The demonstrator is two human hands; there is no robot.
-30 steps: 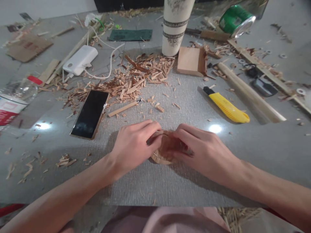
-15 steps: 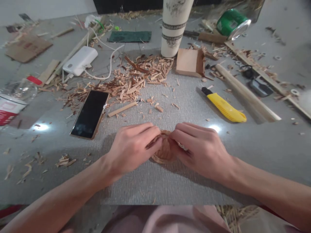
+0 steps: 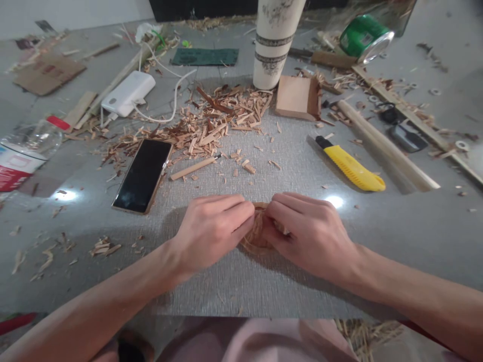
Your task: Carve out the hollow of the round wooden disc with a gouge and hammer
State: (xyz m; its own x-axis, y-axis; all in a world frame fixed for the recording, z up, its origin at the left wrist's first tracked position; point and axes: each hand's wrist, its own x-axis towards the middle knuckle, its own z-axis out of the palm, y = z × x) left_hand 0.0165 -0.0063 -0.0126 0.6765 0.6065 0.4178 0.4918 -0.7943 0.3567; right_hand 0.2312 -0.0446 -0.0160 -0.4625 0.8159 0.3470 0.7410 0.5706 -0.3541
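Note:
A round, carved wooden piece (image 3: 258,236) with a raised rim lies on the table near its front edge, partly covered by both hands. My left hand (image 3: 217,229) is closed at its left side, fingers bent and thumb against the fingertips. From the right, my right hand (image 3: 307,229) is closed over the other side, fingertips at the rim and inside. Whether either hand pinches something small there is hidden by the fingers. Just beyond lie a carving tool with a wooden handle (image 3: 194,168) and a phone (image 3: 142,176); a yellow utility knife (image 3: 352,166) rests at the right.
Wood shavings (image 3: 211,125) are heaped mid-table. Behind them stand a tall patterned paper cup (image 3: 273,60) and a small cardboard box (image 3: 294,96). A white power bank (image 3: 128,94) and plastic bottle (image 3: 28,156) are left; a green can (image 3: 362,37) and wooden strip (image 3: 390,146) right.
The whole view has shifted slightly, moving things a little rightward. My left fingers have drawn closer together over the wooden piece; my right hand has barely moved.

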